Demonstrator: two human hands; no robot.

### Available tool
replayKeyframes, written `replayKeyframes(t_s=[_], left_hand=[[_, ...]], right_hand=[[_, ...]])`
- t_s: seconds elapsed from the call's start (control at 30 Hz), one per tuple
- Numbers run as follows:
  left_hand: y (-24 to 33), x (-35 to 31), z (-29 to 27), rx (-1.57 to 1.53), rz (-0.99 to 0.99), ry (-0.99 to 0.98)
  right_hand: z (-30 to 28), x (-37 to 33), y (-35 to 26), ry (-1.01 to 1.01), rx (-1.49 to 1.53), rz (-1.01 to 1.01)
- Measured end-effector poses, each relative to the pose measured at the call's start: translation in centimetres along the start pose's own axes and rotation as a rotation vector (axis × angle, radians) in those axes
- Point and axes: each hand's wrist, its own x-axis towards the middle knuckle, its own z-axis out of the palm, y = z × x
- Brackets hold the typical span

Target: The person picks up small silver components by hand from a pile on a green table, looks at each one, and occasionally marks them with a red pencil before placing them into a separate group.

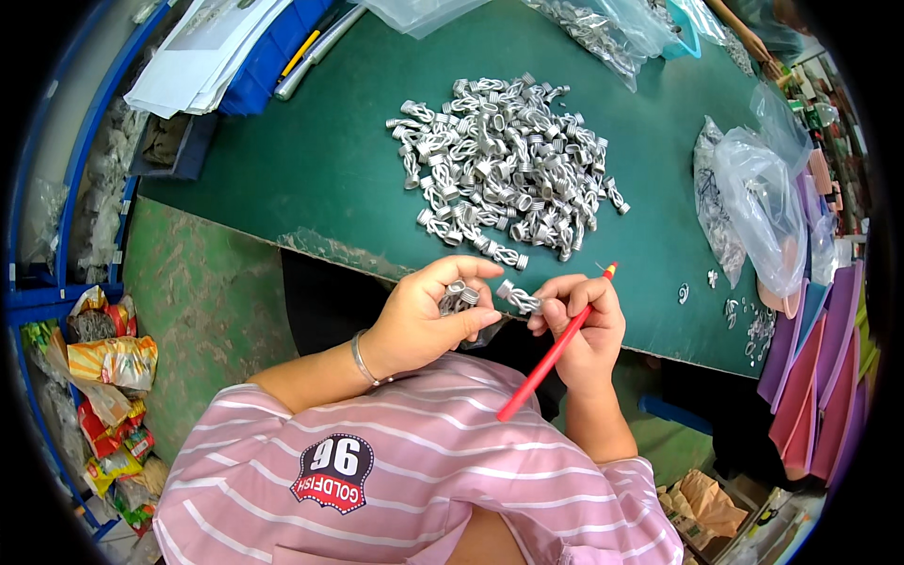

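My left hand [426, 315] is curled around a few small silver metal coil parts [458, 298], held just off the near edge of the green table [311, 160]. My right hand [582, 325] grips a red pencil-like stick [551, 356] and pinches one silver coil part [520, 298] between thumb and fingers. The two hands are almost touching. A large heap of the same silver coil parts [508, 160] lies on the table just beyond the hands.
Clear plastic bags [758, 202] and stacked purple and pink trays [819, 367] sit at the right. A few loose small metal pieces [744, 315] lie near them. White papers on a blue bin [212, 52] are at the far left. Snack wrappers [108, 377] lie on the floor.
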Motion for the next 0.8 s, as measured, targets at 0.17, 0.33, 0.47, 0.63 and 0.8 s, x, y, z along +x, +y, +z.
replayKeyframes(t_s=[0.17,0.33,0.47,0.63,0.8], left_hand=[[0.5,-0.1,0.6,0.272,0.395,-0.018],[0.7,-0.1,0.8,0.376,0.511,-0.030],[0.2,-0.5,0.8,0.199,0.305,0.016],[-1.0,-0.8,0.4,-0.189,-0.092,-0.052],[-1.0,-1.0,0.0,-0.493,-0.267,-0.029]], right_hand=[[0.1,-0.4,0.5,-0.127,0.235,0.004],[0.2,-0.9,1.5,-0.109,0.058,-0.178],[0.4,-1.1,1.3,0.013,-0.203,-0.408],[1.3,-1.1,0.4,-0.008,-0.216,-0.477],[1.3,-0.5,0.0,-0.184,-0.287,-0.523]])
